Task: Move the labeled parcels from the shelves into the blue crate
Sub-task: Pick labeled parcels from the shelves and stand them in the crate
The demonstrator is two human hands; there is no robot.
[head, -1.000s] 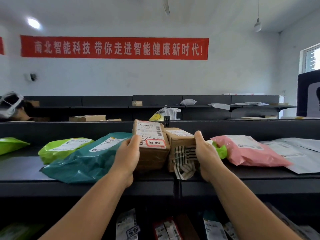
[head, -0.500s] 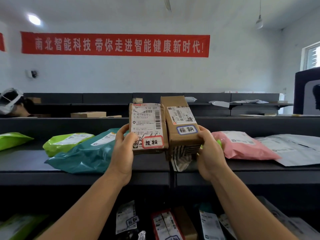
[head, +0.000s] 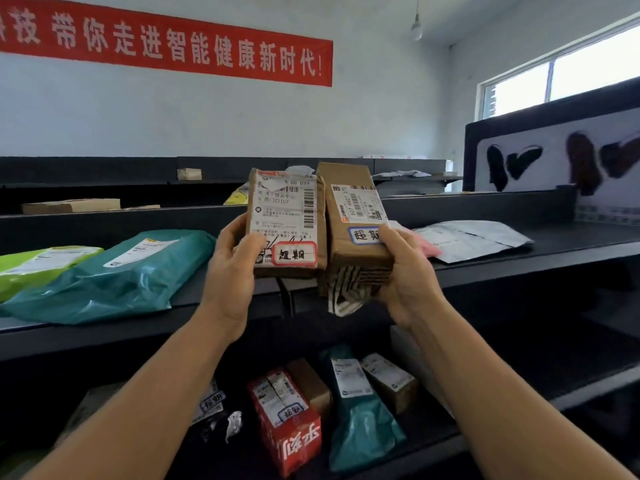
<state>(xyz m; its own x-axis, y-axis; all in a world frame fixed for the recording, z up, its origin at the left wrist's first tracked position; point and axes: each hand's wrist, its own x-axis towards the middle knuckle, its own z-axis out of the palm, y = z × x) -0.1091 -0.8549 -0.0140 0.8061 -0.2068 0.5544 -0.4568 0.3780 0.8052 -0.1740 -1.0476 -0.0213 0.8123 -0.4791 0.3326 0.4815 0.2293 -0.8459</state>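
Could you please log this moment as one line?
left hand: holds red-tagged box | right hand: holds blue-tagged box | both lifted off shelf | crate: unseen

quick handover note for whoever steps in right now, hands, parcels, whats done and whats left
Left hand grips a brown parcel with a red-bordered label, held up clear of the shelf.
Right hand grips a brown parcel with a blue-bordered label plus a striped packet under it.
Blue crate not in view; nothing shown placed.
Left: carry both to the crate, then check the teal bag and lower-shelf parcels.
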